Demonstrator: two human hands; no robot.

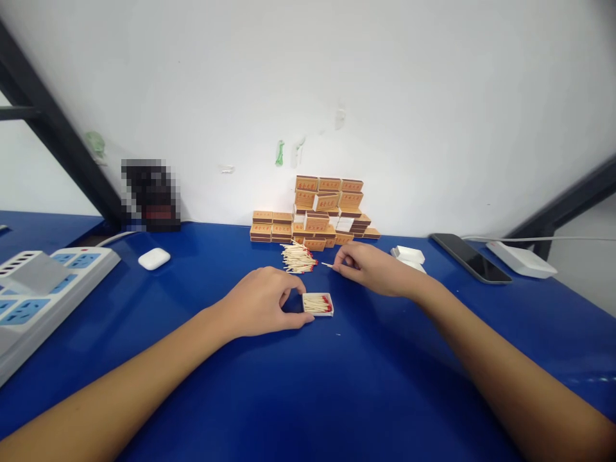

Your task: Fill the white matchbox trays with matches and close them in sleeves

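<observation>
Tray (318,315) (white, open): on desk (385,391), ctr, directly in front of the person. Contents: matches (316,303) laid lengthwise, red heads toward R end; exact qty n/a.

L hand (267,301): narrow grip on tray; thumb and finger span its L end, touching the near and far corners. R hand (378,266): pinches a single match (327,264) btw thumb and fingertips, pale stick pointing L; head n/v, so orientation cannot be told.

Step in hand (judged): single-match handling w/ tray steadied. Match is beyond tray, apart from it, just R of the loose pile (297,258). Next move calls for: light L pressure, since thin tray walls may bend; firm R pinch; head orientation check; match aligned w/ those in tray; R fingers clear of pile.

Behind pile: stacked matchboxes (330,199), stepped, close to wall (308,77); some sit askew. Outer R: small white boxes (409,255), phone (471,258), white device (522,260). Outer L: rounded white case (154,258), power strip (91,263). All well apart from tray.
</observation>
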